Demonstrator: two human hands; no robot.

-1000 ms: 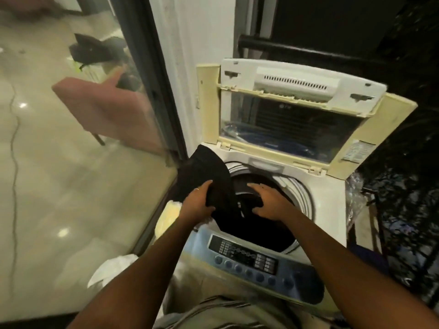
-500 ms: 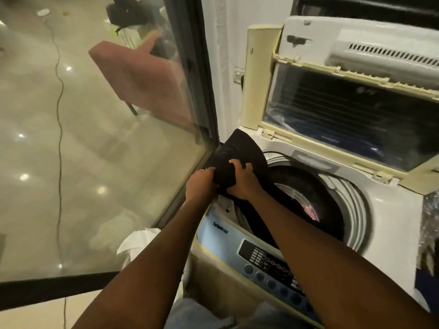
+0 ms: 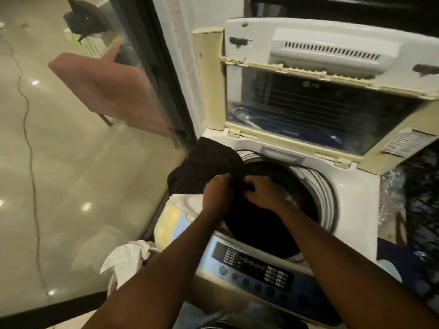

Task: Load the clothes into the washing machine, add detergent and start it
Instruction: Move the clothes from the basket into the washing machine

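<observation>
Both of my hands have shifted since half a second back: the right hand [image 3: 257,192] now sits further over the drum mouth, and the left hand [image 3: 217,194] is beside it at the washing machine's [image 3: 356,200] front-left rim, no longer bunched up at the back-left corner. Fingers of both hands are clamped on the black garment [image 3: 209,163], which is draped over the machine's left rim, its upper fold lying on the white top deck and the rest trailing down into the dark drum [image 3: 297,186].

Looking at the setting now: the lid [image 3: 320,74] stands upright behind the drum, its clear pane facing me. Along the machine's near edge runs the blue control panel [image 3: 251,269] with its buttons. Left of the machine a glass door [image 3: 95,162] reflects a polished floor and a pink chair [image 3: 104,89]. White cloth [image 3: 128,260] lies piled between the glass and the machine's front-left corner.

Room check: the drum's right half is open and uncovered. Glass presses close on the machine's left side, and crinkled plastic wrap [image 3: 392,198] crowds its right side.
</observation>
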